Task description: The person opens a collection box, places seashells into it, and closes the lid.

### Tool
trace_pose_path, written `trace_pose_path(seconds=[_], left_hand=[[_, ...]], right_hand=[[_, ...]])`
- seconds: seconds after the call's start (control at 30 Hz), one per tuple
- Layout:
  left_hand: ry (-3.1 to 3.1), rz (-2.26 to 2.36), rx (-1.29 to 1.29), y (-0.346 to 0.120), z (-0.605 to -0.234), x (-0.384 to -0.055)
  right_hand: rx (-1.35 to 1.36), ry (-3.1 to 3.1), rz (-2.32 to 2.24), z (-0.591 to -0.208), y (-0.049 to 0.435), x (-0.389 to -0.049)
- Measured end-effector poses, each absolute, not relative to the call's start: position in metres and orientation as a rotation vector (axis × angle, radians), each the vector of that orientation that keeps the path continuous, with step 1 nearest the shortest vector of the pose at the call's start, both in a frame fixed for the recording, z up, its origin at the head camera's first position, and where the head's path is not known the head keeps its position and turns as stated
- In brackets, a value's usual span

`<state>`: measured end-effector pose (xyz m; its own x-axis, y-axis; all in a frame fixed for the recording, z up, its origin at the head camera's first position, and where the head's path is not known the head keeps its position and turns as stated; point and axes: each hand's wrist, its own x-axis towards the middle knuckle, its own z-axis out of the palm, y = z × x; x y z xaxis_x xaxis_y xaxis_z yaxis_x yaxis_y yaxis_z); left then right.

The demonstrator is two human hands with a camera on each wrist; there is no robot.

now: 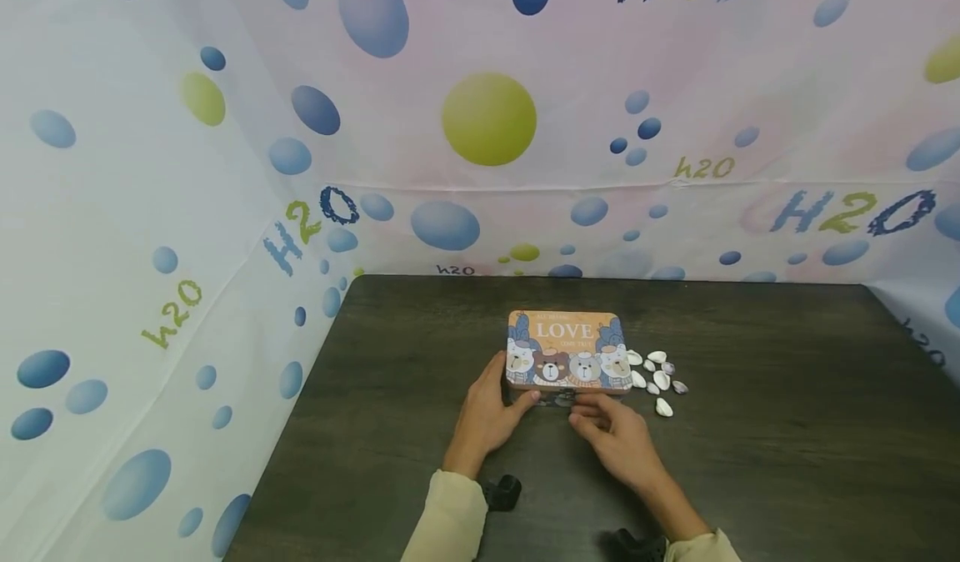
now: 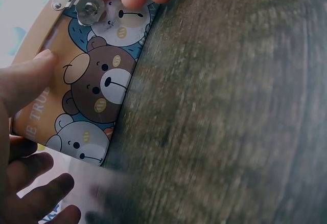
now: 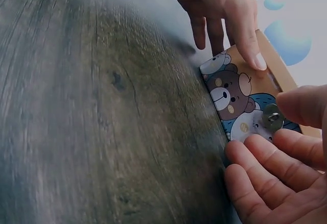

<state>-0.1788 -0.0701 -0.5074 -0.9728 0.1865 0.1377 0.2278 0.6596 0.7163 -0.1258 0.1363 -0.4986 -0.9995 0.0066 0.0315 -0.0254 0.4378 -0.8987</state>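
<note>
A rectangular tin box (image 1: 570,330) with LOVE lettering and cartoon bears on its orange lid stands on the table, lid down. My left hand (image 1: 483,418) holds its left end, with the thumb on the front wall and the other fingers round the side. On the front wall a round metal clasp (image 2: 91,10) hangs from a small hinge plate. My right hand (image 1: 618,445) is at the front right of the box, fingers loosely bent. In the right wrist view its thumb and index fingertips lie right beside the clasp (image 3: 273,115), apart from each other.
Several small white and greyish seashells (image 1: 660,378) lie scattered just right of the box. The dark wood-grain table (image 1: 780,429) meets a patterned cloth backdrop (image 1: 487,203) behind and at the left. Black camera mounts (image 1: 502,492) are on both wrists.
</note>
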Motion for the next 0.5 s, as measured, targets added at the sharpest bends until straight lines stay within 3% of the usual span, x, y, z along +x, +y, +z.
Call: trace_pose_path(seconds=[0.5], left_hand=[[-2.814, -1.235, -0.293, -0.0666, -0.5057, -0.1774]], right_hand=[[-0.073, -2.579, 1.761, -0.4977, 0.1313, -0.1264]])
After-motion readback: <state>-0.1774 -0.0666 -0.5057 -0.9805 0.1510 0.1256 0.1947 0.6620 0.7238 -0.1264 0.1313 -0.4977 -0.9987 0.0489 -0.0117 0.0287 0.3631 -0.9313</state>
